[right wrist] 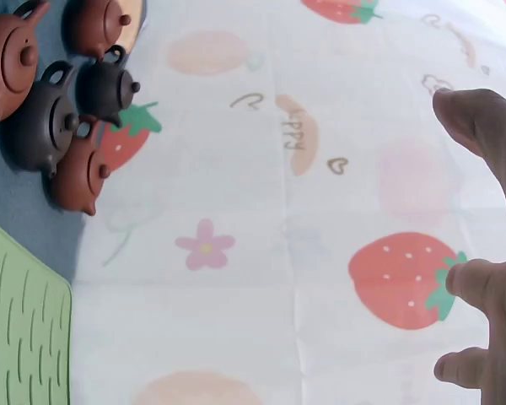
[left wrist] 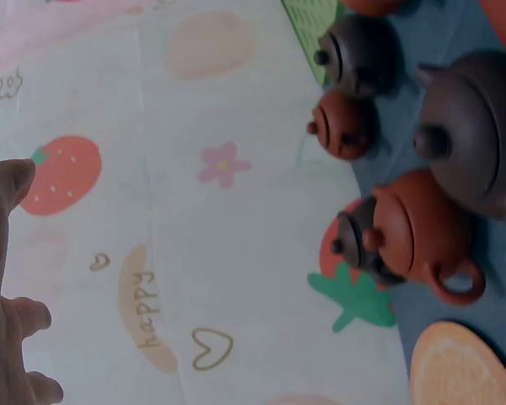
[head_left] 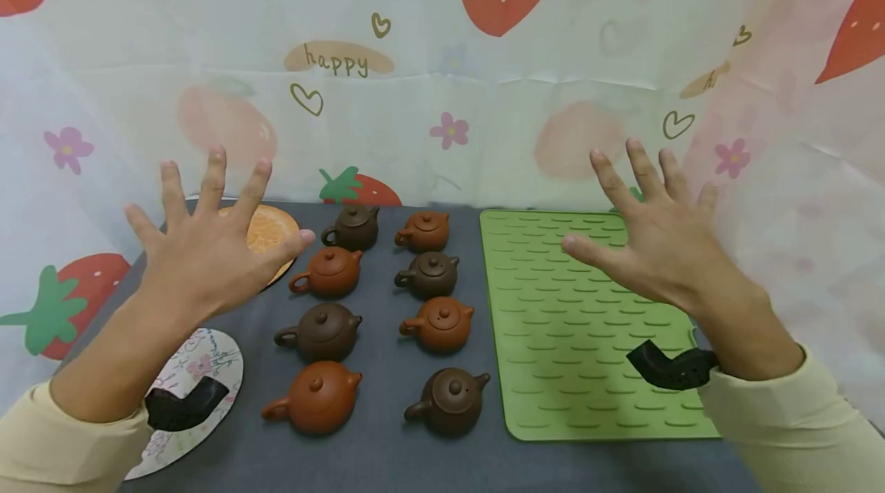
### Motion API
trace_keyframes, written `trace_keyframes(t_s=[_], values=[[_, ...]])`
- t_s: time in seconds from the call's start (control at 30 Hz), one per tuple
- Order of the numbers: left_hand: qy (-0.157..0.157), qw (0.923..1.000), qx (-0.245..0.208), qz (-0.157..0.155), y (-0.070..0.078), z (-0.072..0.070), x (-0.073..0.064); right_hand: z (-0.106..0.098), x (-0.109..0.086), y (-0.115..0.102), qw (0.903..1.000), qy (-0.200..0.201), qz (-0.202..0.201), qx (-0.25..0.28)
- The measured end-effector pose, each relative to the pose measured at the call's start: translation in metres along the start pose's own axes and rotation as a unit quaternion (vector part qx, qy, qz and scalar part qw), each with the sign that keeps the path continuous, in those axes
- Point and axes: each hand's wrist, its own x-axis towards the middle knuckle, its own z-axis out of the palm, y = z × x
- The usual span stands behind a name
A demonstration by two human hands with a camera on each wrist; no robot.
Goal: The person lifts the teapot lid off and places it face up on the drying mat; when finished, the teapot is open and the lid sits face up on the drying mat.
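Note:
Both hands are raised with fingers spread, holding nothing. My left hand [head_left: 207, 255] hovers over the left side, nearest an orange-slice round mat [head_left: 276, 236] that it partly hides. Over the green ridged mat [head_left: 553, 370] is my right hand [head_left: 664, 243], thumb pointing inward. Between the hands, several small clay teapots stand in two columns, red-brown and dark brown alternating. At the front are a red-brown teapot [head_left: 321, 398] and a dark brown teapot [head_left: 452, 402]. The left wrist view shows a dark teapot [left wrist: 476, 126] close up; the right wrist view shows a red-brown teapot [right wrist: 8, 63].
A flower-patterned round mat [head_left: 207, 370] lies at the front left, partly under the left forearm. Dark grey cloth [head_left: 387, 462] covers the table. A white curtain [head_left: 415, 9] printed with strawberries hangs behind and at both sides. Each wrist carries a black strap piece [head_left: 671, 366].

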Motion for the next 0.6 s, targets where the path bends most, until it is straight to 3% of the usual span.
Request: trace_keyframes(t_s=[0.3,0.6], values=[[0.025,0.9993,0.011,0.024,0.013,0.012,-0.016,0.014,-0.005,-0.007,0.9986,0.015,-0.047,0.016],[0.043,0.9954,-0.039,0.077,0.023,0.026,-0.031,0.035,-0.009,-0.008,0.9888,0.044,-0.12,0.077]])
